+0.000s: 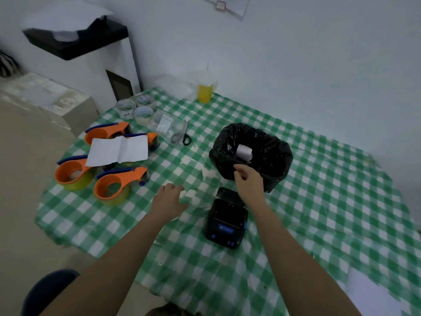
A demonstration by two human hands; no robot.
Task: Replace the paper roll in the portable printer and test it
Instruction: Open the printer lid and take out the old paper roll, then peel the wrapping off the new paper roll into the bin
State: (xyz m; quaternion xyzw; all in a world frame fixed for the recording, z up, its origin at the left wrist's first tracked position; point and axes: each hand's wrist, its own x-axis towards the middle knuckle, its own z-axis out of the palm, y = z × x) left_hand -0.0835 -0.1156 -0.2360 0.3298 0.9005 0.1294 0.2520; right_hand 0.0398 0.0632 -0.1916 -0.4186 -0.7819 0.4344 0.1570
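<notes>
My small black portable printer with blue buttons (226, 221) sits lid-up on the green-and-white checked counter (319, 201). My left hand (169, 197) rests on a white paper roll (188, 195) just left of it, fingers curled over it. My right hand (248, 179) hangs loosely curled, holding nothing, at the rim of the black-bagged bin (271, 156), where a white paper roll (244, 151) lies.

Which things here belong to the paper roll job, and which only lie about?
For the job: printer with lid open, black bin bag holding a white roll.

Lying about: orange tape dispensers, scissors, tape rolls, yellow drink, folded paper.
</notes>
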